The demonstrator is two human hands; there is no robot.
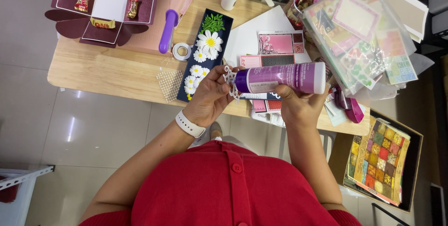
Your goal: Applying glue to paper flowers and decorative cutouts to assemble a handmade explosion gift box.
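1. A purple glue tube (280, 77) with a white cap lies sideways in the air above the near edge of the desk (116, 69), its nozzle end pointing to the person's left.
2. The right hand (296, 102) is closed around the tube from below, near its capped end.
3. The left hand (212, 96) pinches a small white lacy paper cut-out (229, 82) right at the tube's nozzle; a white watch band (189, 124) circles that wrist.
4. Just beyond the left hand lies a long dark card (223, 25) dressed with white paper daisies (209, 42) and a green leaf sprig (213, 22).
5. Beside it sit a small roll of tape (181, 50) and a purple-handled tool (167, 31).
6. Pink and patterned paper sheets (280, 44) lie under the tube.
7. Far left on the desk, an opened maroon box (100, 6) holds 4 wrapped sweets.
8. To the right, a stack of patterned papers in clear sleeves (361, 30) overhangs the desk; another pad lies in a box on the floor (380, 160).
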